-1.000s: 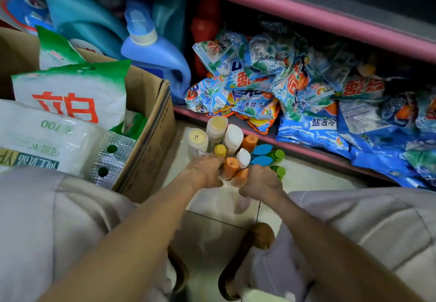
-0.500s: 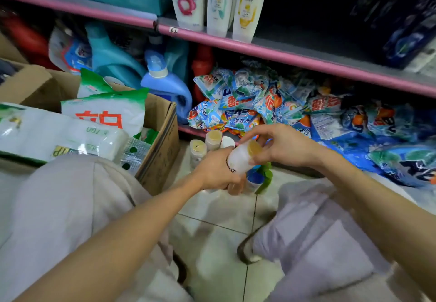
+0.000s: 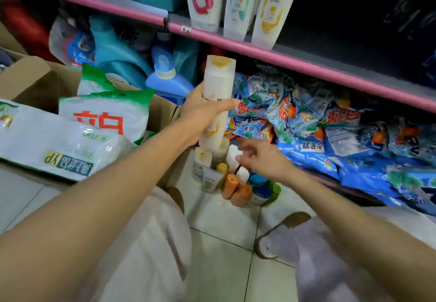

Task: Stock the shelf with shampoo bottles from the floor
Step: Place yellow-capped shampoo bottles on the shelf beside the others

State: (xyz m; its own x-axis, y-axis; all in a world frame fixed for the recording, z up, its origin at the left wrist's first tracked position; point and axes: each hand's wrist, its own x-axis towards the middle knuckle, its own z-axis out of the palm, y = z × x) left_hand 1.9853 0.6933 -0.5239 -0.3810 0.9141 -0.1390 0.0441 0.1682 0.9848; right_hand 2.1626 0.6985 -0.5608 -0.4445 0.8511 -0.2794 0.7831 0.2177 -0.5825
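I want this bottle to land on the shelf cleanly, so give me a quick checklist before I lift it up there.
1. Left hand grip on the white bottle: ok, fingers wrapped round its middle.
2. Bottle upright, yellow cap up: ok.
3. Free space on the upper shelf right of the Pantene bottles: cannot tell, too dark.
4. Right hand free: ok, holds nothing, above the floor bottles.
5. Cap closed: cannot tell.

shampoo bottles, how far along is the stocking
Done: three bottles stand on the pink shelf. In hand: the left hand grips a white bottle; the right hand reaches over the floor cluster. Left: that cluster, roughly a dozen bottles.
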